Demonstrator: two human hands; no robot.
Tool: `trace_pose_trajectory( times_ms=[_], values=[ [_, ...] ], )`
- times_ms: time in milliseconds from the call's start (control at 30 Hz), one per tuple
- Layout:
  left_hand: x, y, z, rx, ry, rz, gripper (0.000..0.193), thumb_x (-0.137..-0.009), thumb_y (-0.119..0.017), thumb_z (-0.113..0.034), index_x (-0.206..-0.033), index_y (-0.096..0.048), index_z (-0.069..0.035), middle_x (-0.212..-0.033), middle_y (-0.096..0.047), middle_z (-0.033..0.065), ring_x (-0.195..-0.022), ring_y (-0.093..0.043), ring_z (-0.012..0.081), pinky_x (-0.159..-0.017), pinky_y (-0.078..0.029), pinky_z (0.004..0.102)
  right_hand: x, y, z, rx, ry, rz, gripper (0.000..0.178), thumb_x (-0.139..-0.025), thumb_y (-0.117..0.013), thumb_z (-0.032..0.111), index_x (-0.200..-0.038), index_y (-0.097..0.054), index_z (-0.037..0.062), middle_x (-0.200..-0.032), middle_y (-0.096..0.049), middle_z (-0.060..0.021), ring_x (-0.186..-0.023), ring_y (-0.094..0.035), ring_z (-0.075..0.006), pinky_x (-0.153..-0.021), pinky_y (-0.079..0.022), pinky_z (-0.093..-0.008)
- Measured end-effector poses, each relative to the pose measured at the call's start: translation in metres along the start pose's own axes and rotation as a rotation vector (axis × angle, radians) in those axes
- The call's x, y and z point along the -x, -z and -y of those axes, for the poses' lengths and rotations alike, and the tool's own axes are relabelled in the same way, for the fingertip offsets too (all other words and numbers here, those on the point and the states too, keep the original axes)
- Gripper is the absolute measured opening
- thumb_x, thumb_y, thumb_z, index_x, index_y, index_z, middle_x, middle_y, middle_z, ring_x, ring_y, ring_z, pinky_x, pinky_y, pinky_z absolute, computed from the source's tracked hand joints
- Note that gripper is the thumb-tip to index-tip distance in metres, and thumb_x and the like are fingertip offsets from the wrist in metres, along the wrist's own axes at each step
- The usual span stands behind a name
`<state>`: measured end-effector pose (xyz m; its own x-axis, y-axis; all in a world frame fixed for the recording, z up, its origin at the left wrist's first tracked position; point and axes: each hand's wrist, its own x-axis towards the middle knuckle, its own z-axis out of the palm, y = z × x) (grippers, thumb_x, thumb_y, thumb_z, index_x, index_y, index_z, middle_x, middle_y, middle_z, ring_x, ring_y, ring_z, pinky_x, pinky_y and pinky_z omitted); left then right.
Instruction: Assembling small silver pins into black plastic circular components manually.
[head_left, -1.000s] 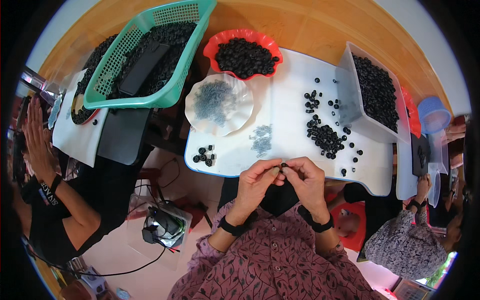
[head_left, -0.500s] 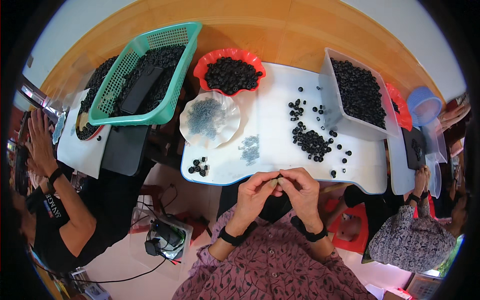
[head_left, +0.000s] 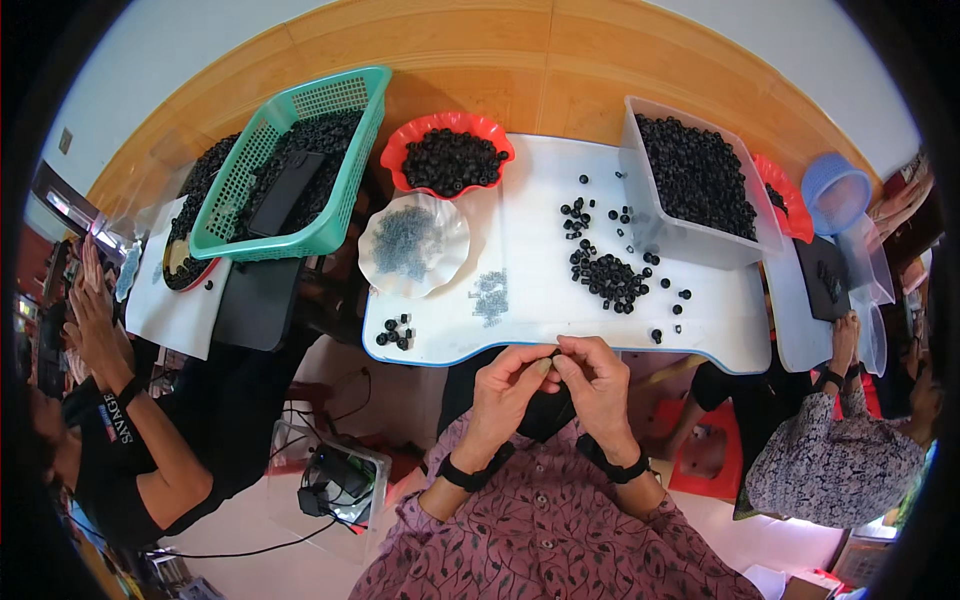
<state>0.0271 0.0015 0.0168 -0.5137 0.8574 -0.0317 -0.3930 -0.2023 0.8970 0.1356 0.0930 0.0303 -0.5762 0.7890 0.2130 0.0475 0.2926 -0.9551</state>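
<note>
My left hand (head_left: 503, 396) and my right hand (head_left: 599, 390) meet at the front edge of the white table (head_left: 540, 300), both closed in a pinch. Between their fingertips is a small black part (head_left: 555, 353), mostly hidden by the thumbs. Beyond my hands lies a loose pile of small black round parts (head_left: 612, 282), with more scattered around it. Left of the pile is a patch of tiny clear-grey pieces (head_left: 490, 297). A few black parts (head_left: 396, 334) sit near the table's left corner.
A white scalloped dish (head_left: 447, 277) holds tiny grey pieces; behind it a red bowl (head_left: 392, 143) holds black parts. A clear bin (head_left: 690, 248) of black parts stands at right, a green basket (head_left: 330, 236) at left. Co-workers sit on the left (head_left: 150, 440) and right (head_left: 845, 455).
The view has shifted slightly, moving the table contents a little left. My hands keep their pinch, with the fingers slightly shifted. The left co-worker's hands have moved closer together.
</note>
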Motion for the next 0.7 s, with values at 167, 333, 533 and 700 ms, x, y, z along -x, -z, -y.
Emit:
trace_pose_trajectory(
  times_ms=[167, 333, 533, 700],
  values=[
    [0.001, -0.006, -0.001, -0.028, 0.002, 0.028, 0.021, -0.094, -0.055, -0.004, -0.113, -0.063, 0.002, -0.09, -0.067, 0.0081, -0.077, -0.064, 0.0122, -0.071, -0.054, 0.0252, 0.005, 0.008, 0.002, 0.017, 0.079, -0.027, 0.018, -0.085, -0.065, -0.001, -0.103, -0.066, -0.0006, -0.09, -0.062, -0.0086, -0.076, -0.063, -0.0132, -0.066, -0.05, -0.0235],
    [0.003, -0.01, 0.0, -0.052, 0.002, 0.05, 0.02, -0.095, -0.055, -0.004, -0.112, -0.063, 0.002, -0.09, -0.066, 0.0064, -0.076, -0.063, 0.0101, -0.07, -0.054, 0.0226, 0.009, 0.013, -0.002, 0.055, 0.108, -0.036, 0.019, -0.085, -0.065, 0.0, -0.104, -0.067, -0.0005, -0.086, -0.062, -0.0081, -0.072, -0.061, -0.0123, -0.063, -0.049, -0.0237],
    [0.001, -0.016, 0.0, -0.059, 0.003, 0.06, 0.019, -0.094, -0.056, -0.004, -0.111, -0.063, 0.002, -0.09, -0.066, 0.0063, -0.076, -0.063, 0.0104, -0.07, -0.054, 0.0232, 0.01, 0.02, 0.003, -0.012, 0.078, -0.043, 0.02, -0.085, -0.065, 0.0, -0.104, -0.067, -0.001, -0.086, -0.062, -0.0075, -0.074, -0.062, -0.0119, -0.064, -0.049, -0.0234],
    [-0.002, -0.018, 0.006, 0.026, 0.041, 0.049, 0.02, -0.094, -0.055, -0.003, -0.112, -0.062, 0.003, -0.095, -0.066, 0.0091, -0.08, -0.065, 0.0123, -0.071, -0.056, 0.0247, 0.009, 0.025, -0.004, -0.045, 0.002, -0.028, 0.016, -0.086, -0.065, 0.0, -0.102, -0.067, -0.0007, -0.088, -0.062, -0.0056, -0.078, -0.061, -0.0103, -0.068, -0.049, -0.0225]
  ],
)
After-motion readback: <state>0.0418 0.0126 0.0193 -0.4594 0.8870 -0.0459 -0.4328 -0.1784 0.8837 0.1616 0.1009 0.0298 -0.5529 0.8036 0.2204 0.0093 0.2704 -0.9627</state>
